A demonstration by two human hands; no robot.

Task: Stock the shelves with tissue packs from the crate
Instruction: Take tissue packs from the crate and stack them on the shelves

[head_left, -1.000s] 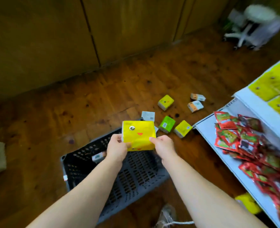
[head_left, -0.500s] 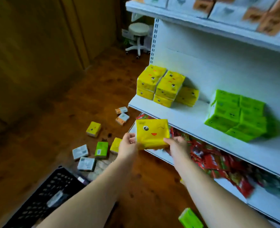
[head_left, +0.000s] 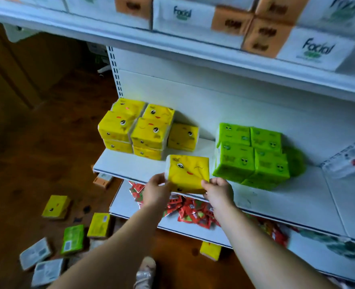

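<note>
I see the left hand [head_left: 154, 189] and right hand [head_left: 218, 189] both gripping a square yellow plastic-wrapped tissue pack with a winking face [head_left: 188, 173], one hand at each lower corner. The pack is at the front edge of the white metal middle shelf [head_left: 130, 165], between the stacked yellow packs [head_left: 139, 130] and the stacked green packs [head_left: 251, 153]. I cannot tell whether it rests on the shelf.

A small shop: white metal retail shelving [head_left: 193, 161] fills the right of the frame, lined with stacked yellow tissue packs [head_left: 143, 130], green tissue packs [head_left: 253, 155] and boxed "Facial" tissues [head_left: 183, 15] along the top, red snack sachets [head_left: 189, 209] on the shelf below.
</note>
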